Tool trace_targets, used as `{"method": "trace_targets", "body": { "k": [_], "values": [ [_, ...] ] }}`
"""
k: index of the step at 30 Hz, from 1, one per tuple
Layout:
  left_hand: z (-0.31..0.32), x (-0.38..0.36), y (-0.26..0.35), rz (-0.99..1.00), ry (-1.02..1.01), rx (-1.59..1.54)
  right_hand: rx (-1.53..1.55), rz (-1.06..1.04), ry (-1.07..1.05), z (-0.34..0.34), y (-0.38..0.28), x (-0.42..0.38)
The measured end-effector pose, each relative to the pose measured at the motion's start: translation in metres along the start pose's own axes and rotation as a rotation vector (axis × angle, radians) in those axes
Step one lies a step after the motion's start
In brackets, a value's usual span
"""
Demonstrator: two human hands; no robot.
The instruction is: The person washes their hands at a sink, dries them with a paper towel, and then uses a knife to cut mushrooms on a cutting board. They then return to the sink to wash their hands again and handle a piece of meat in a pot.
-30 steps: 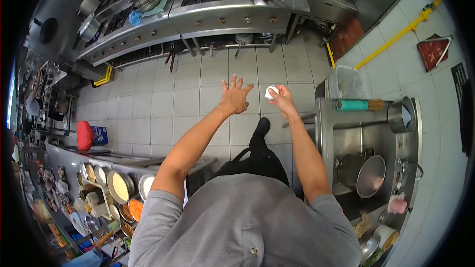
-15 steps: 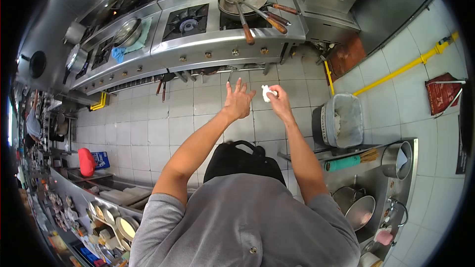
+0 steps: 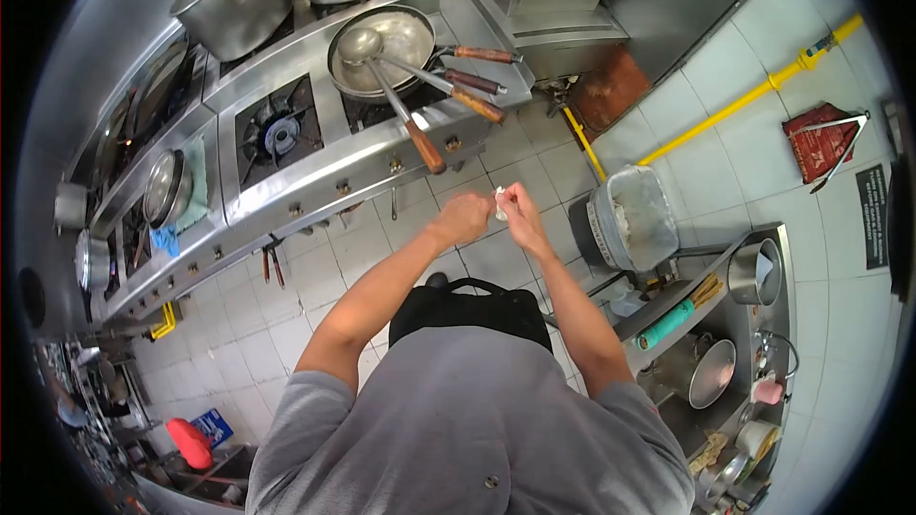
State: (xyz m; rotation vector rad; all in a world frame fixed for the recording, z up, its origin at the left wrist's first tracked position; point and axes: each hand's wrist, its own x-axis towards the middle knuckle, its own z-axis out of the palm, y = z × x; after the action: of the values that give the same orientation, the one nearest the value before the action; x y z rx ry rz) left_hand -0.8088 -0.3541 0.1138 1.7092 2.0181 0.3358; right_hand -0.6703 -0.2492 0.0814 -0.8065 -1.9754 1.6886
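My right hand (image 3: 521,219) pinches a small crumpled white tissue (image 3: 500,202) in front of my body. Right beside it is my left hand (image 3: 465,218), its fingers curled in toward the tissue. Whether the left fingers grip part of the tissue is hidden. Both hands are over the tiled floor, between the stove front and my dark apron. Closest to the right hand among the larger things is a dark bin with a clear liner (image 3: 660,246), holding some pale waste.
Along the far side runs a steel stove (image 3: 329,172) with large pots (image 3: 232,2). Wooden-handled ladles (image 3: 408,121) lie across a pan (image 3: 405,30), their handles jutting over the front edge. A sink counter (image 3: 775,324) is at my right; a yellow pipe (image 3: 725,120) follows the wall.
My left hand was spread open and apart; now it is curled in against the right hand at the tissue. The view has turned rightward, and the bin appears nearer the hands.
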Motion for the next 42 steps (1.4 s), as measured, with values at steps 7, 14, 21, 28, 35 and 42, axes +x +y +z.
{"method": "trace_targets", "body": {
  "k": [7,14,21,28,35,42],
  "values": [
    [-0.028,0.028,0.006,0.102,-0.063,-0.252,0.125,0.028,0.244,0.0,-0.008,0.013],
    [-0.04,0.056,0.02,0.161,-0.371,-0.477,-0.294,0.076,0.251,-0.009,-0.012,0.009],
    [-0.014,0.076,0.028,0.08,-0.871,-0.891,-0.49,0.095,0.186,-0.034,0.0,-0.007],
    [0.005,0.086,0.038,-0.018,-0.969,-1.042,-0.608,0.097,0.091,-0.059,0.011,-0.011],
    [-0.007,0.091,0.047,-0.098,-0.793,-1.34,-0.585,-0.141,0.13,-0.084,-0.024,0.006],
    [-0.002,0.103,0.06,-0.075,-0.907,-1.471,-0.846,-0.16,0.042,-0.11,-0.022,0.011]
  ]
}}
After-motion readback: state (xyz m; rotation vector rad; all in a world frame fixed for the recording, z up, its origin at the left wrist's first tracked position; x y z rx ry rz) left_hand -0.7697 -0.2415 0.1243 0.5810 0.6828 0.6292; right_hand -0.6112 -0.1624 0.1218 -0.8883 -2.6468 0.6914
